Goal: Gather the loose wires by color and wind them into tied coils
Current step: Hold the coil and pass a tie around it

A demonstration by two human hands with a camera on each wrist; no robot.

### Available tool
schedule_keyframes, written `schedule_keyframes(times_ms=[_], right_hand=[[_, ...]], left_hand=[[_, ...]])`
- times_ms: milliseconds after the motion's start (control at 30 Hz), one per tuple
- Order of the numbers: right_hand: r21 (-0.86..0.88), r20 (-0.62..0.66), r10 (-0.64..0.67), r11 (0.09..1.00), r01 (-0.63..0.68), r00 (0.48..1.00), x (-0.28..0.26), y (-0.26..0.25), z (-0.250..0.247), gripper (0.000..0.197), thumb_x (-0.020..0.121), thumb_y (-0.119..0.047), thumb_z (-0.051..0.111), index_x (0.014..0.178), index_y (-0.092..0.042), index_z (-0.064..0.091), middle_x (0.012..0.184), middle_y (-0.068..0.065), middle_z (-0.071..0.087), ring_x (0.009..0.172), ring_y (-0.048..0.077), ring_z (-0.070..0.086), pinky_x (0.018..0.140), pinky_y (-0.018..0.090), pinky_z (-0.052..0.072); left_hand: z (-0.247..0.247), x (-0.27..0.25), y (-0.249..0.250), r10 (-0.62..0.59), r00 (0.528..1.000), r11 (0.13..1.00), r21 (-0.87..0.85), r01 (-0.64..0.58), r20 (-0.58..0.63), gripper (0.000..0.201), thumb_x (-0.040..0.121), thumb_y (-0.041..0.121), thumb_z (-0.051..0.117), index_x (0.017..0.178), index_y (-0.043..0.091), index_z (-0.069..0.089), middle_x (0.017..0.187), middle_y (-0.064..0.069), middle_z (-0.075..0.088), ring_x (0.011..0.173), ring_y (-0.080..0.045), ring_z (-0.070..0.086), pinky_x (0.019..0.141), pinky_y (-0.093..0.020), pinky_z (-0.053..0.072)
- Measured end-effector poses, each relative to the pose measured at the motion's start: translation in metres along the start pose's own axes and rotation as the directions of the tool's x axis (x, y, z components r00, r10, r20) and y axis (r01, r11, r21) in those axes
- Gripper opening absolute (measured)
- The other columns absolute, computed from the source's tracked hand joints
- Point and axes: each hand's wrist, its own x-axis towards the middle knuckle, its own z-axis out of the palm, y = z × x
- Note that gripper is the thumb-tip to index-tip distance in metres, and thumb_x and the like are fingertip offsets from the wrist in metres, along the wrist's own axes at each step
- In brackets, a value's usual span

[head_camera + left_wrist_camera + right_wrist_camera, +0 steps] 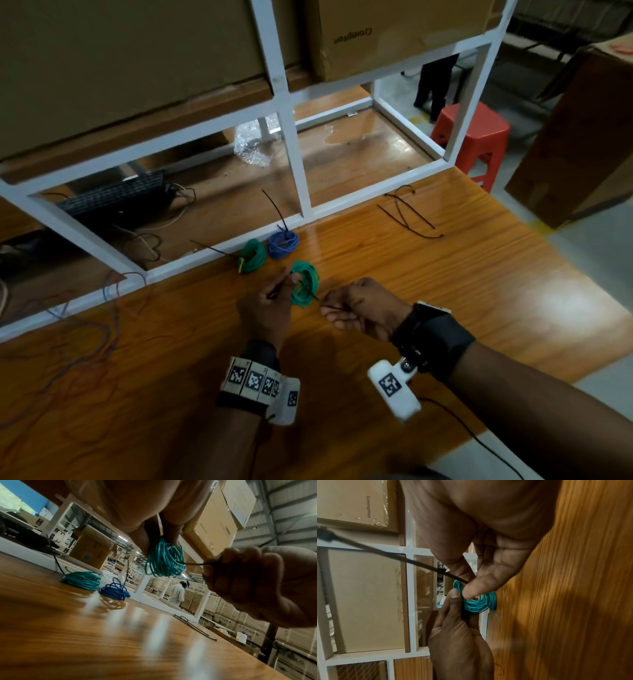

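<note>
A teal-green wire coil (pixel 306 286) is held just above the wooden table (pixel 445 291). My left hand (pixel 286 286) pinches its near side, seen from below in the left wrist view as the coil (pixel 163 561) hanging from the left hand (pixel 161 540). A black zip tie (pixel 310 294) crosses the coil. My right hand (pixel 329 310) pinches the tie's tail (pixel 193 563) in a closed fist (pixel 240 577). In the right wrist view the right hand (pixel 471 586) grips the tie (pixel 419 563) beside the coil (pixel 479 602) and the left hand (pixel 455 597).
A tied green coil (pixel 252 256) and a tied blue coil (pixel 283 243) lie against the white frame (pixel 303 192). Spare black zip ties (pixel 409 214) lie to the right. Loose red and blue wires (pixel 106 318) trail at the left. A red stool (pixel 474 137) stands beyond the table.
</note>
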Motion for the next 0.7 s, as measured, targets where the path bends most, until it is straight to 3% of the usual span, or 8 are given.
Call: schedule_keyframes(times_ms=[67, 167, 233, 300, 400, 567, 633, 700], right_hand=[[0.063, -0.014, -0.022, 0.998, 0.023, 1.000, 0.000, 0.003, 0.007, 0.020, 0.098, -0.013, 0.068, 0.104, 0.006, 0.074, 0.080, 0.010, 0.077, 0.060, 0.010, 0.071, 0.056, 0.022, 0.059], [0.093, -0.060, -0.093, 0.991, 0.099, 0.994, -0.001, 0.005, 0.019, 0.014, 0.097, -0.012, 0.070, 0.099, 0.002, 0.075, 0.083, 0.014, 0.074, 0.061, 0.012, 0.069, 0.058, 0.023, 0.060], [0.100, -0.088, -0.158, 0.981, 0.166, 0.984, -0.001, 0.008, 0.027, 0.015, 0.097, -0.012, 0.072, 0.096, 0.002, 0.075, 0.085, 0.018, 0.073, 0.062, 0.015, 0.068, 0.058, 0.025, 0.060], [0.093, -0.112, -0.211, 0.971, 0.222, 0.971, -0.002, 0.013, 0.035, 0.014, 0.096, -0.014, 0.073, 0.095, -0.001, 0.076, 0.086, 0.017, 0.074, 0.064, 0.016, 0.068, 0.057, 0.027, 0.058], [0.022, -0.150, -0.269, 0.961, 0.275, 0.951, -0.005, 0.016, 0.042, 0.011, 0.096, -0.017, 0.073, 0.095, -0.006, 0.075, 0.083, 0.010, 0.077, 0.065, 0.014, 0.068, 0.055, 0.027, 0.054], [-0.058, -0.212, -0.330, 0.944, 0.326, 0.920, 0.000, 0.022, 0.043, 0.007, 0.095, 0.003, 0.068, 0.088, 0.002, 0.071, 0.075, 0.014, 0.072, 0.051, 0.006, 0.063, 0.046, 0.018, 0.046], [-0.100, -0.183, -0.350, 0.936, 0.336, 0.919, -0.003, 0.021, 0.042, 0.007, 0.094, 0.008, 0.066, 0.088, 0.009, 0.070, 0.069, 0.013, 0.068, 0.045, 0.003, 0.058, 0.042, 0.014, 0.041], [-0.145, -0.154, -0.370, 0.926, 0.349, 0.916, -0.007, 0.019, 0.041, 0.010, 0.094, 0.003, 0.069, 0.090, 0.011, 0.070, 0.069, 0.012, 0.068, 0.046, 0.005, 0.057, 0.042, 0.014, 0.039]], left_hand=[[-0.004, -0.005, -0.003, -0.022, 0.999, 1.000, 0.004, 0.022, 0.032, 0.022, 0.087, 0.027, 0.075, 0.108, 0.020, 0.077, 0.106, 0.005, 0.075, 0.088, 0.013, 0.065, 0.074, -0.015, 0.056], [-0.007, -0.012, -0.003, -0.084, 0.993, 0.994, -0.058, 0.088, 0.077, 0.021, 0.087, 0.028, 0.075, 0.108, 0.033, 0.074, 0.107, 0.010, 0.073, 0.097, 0.003, 0.069, 0.077, -0.022, 0.058], [-0.009, -0.016, 0.002, -0.078, 0.996, 0.994, -0.068, 0.080, 0.036, 0.029, 0.086, 0.022, 0.077, 0.112, 0.029, 0.069, 0.101, 0.010, 0.073, 0.094, 0.000, 0.070, 0.073, -0.019, 0.057], [-0.013, -0.017, 0.007, -0.086, 0.996, 0.992, -0.086, 0.088, 0.024, 0.046, 0.084, 0.019, 0.079, 0.127, 0.027, 0.062, 0.099, 0.011, 0.070, 0.093, 0.007, 0.067, 0.073, -0.014, 0.056], [-0.016, -0.016, 0.013, -0.153, 0.986, 0.975, -0.151, 0.161, 0.065, 0.059, 0.085, 0.019, 0.078, 0.139, 0.022, 0.055, 0.109, 0.004, 0.072, 0.098, 0.003, 0.067, 0.081, -0.019, 0.058], [-0.018, -0.020, 0.003, -0.299, 0.931, 0.871, -0.339, 0.356, 0.210, 0.063, 0.074, 0.026, 0.085, 0.130, 0.009, 0.063, 0.121, -0.001, 0.071, 0.111, -0.015, 0.068, 0.094, -0.037, 0.056], [-0.020, -0.020, 0.000, -0.309, 0.910, 0.849, -0.351, 0.395, 0.275, 0.060, 0.075, 0.023, 0.084, 0.129, 0.007, 0.064, 0.118, -0.001, 0.072, 0.111, -0.015, 0.068, 0.092, -0.035, 0.056], [-0.019, -0.016, -0.001, -0.293, 0.901, 0.865, -0.312, 0.393, 0.321, 0.040, 0.085, 0.015, 0.079, 0.123, 0.014, 0.068, 0.111, 0.002, 0.075, 0.107, -0.015, 0.070, 0.085, -0.030, 0.057]])
